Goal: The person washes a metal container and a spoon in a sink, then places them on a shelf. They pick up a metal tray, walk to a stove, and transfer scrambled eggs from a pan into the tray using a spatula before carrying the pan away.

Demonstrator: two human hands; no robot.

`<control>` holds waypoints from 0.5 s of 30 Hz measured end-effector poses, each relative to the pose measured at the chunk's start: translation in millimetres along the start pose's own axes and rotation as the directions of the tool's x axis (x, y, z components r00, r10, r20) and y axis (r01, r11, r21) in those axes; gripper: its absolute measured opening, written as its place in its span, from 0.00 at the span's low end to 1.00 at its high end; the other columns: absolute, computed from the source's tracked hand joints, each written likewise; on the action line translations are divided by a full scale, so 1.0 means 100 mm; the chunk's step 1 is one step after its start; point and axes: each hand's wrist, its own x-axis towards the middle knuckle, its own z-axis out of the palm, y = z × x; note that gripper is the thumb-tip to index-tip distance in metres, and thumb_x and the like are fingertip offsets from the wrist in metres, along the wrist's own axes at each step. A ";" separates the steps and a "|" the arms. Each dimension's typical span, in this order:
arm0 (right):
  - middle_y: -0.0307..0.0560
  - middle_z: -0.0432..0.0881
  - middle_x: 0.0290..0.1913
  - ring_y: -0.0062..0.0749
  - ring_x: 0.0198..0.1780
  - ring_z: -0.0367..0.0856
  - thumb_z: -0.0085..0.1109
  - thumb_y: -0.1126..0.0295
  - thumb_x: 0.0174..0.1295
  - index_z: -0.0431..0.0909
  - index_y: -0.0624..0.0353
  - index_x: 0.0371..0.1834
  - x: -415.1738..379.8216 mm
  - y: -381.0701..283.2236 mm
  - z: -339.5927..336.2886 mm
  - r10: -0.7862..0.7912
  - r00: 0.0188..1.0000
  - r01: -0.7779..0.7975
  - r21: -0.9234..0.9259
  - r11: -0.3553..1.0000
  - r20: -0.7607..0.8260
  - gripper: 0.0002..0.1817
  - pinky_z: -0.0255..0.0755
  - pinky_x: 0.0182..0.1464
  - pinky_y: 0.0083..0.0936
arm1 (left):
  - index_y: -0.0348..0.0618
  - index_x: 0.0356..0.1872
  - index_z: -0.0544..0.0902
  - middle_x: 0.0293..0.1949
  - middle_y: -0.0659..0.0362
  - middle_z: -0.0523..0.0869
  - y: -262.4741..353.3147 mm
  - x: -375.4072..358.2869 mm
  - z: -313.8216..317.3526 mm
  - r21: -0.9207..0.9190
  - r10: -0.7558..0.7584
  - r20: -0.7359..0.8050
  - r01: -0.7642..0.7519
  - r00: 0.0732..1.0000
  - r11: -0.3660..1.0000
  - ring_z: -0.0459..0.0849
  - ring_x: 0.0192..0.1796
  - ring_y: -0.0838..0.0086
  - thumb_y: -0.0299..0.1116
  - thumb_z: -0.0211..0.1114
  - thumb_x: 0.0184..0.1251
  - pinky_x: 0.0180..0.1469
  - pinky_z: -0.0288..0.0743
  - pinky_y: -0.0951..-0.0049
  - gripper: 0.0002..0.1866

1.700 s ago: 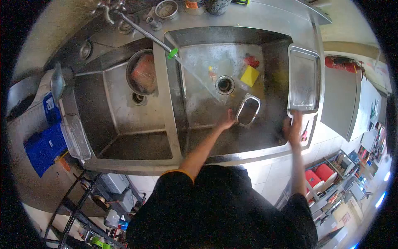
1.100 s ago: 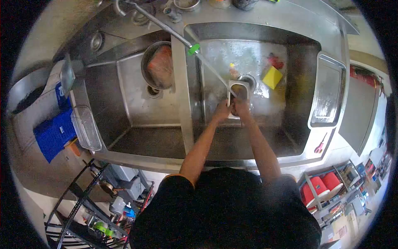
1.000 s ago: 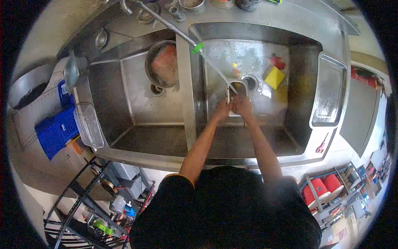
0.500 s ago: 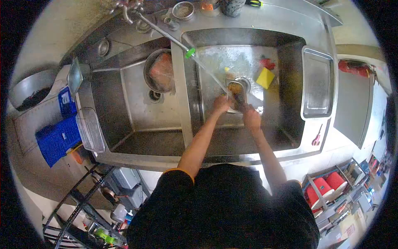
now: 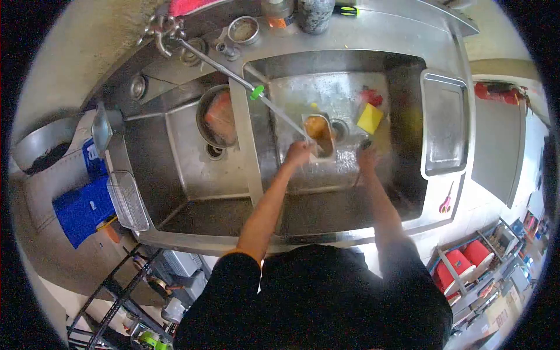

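Observation:
My left hand (image 5: pixel 299 153) is closed on the near left edge of a small rectangular metal pan (image 5: pixel 327 153), tilted in the right basin. Orange-brown matter or liquid lies inside it. The faucet's long spout (image 5: pixel 219 65), with a green ring, points down towards the pan, and water seems to run into it. Right of the pan, apart from it, my right hand (image 5: pixel 367 160) is closed and blurred. Something small and dark shows at its fingertips, too smeared to name. Just beyond that hand lies a yellow sponge (image 5: pixel 370 118), with a red cloth-like thing (image 5: pixel 371 97) behind it.
The left basin holds a round pot (image 5: pixel 204 125) with a reddish block inside. A metal tray (image 5: pixel 445 125) lies on the right ledge, above pink-handled scissors (image 5: pixel 447 201). A wire basket (image 5: pixel 128 201) leans at the left edge. Jars (image 5: pixel 315 16) stand along the back.
My right hand has moved right, away from the pan. My left hand and the pan have shifted slightly left, and the pan's inside shows more. The view has tilted a little.

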 end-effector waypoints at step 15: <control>0.48 0.70 0.57 0.35 0.55 0.71 0.51 0.59 0.63 0.65 0.59 0.61 0.62 0.23 -0.91 -0.136 0.990 0.069 0.671 0.739 0.048 0.25 0.65 0.56 0.30 | 0.40 0.35 0.80 0.32 0.56 0.82 -0.80 0.50 0.35 0.125 0.388 0.347 -0.453 0.854 0.883 0.79 0.31 0.69 0.34 0.60 0.57 0.37 0.74 0.66 0.09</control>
